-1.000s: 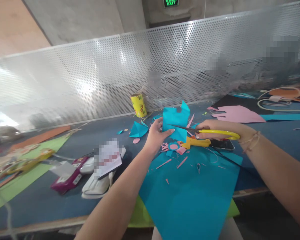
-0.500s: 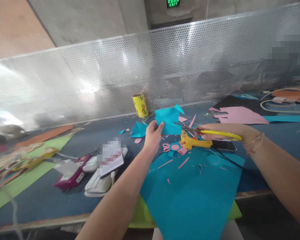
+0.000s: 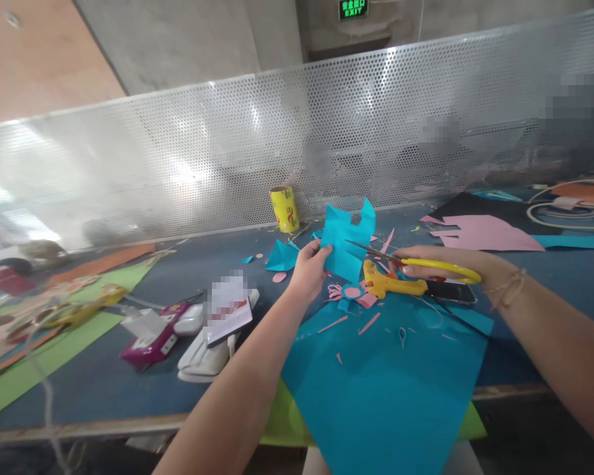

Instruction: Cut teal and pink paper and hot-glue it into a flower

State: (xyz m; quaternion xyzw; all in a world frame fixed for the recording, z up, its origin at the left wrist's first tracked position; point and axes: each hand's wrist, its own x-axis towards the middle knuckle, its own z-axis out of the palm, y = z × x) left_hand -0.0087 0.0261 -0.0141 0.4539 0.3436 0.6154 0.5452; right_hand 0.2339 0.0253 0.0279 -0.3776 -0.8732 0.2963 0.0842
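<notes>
Through the head view, I judge the cutting to be partway along: the small blue paper [image 3: 344,231] already has a notched top edge and a slit on its right side, yet it is in one piece, with the stretch beyond the slit uncut. A pink-and-blue piece [image 3: 351,291] lies just left of the yellow glue gun [image 3: 398,285], looking assembled, and pink strips [image 3: 369,323] litter the large blue sheet [image 3: 386,402] on the gun's near side. The small blue paper is up beyond and left of the glue gun, its lower left edge pinched between thumb and fingers of my left hand [image 3: 309,269]. Beyond and right of the glue gun, my right hand [image 3: 428,253] has its fingers curled around the scissors [image 3: 455,268]; I cannot tell how far the blades are parted. Their tips meet the slit, so the paper sits near those fingers, not touching them.
</notes>
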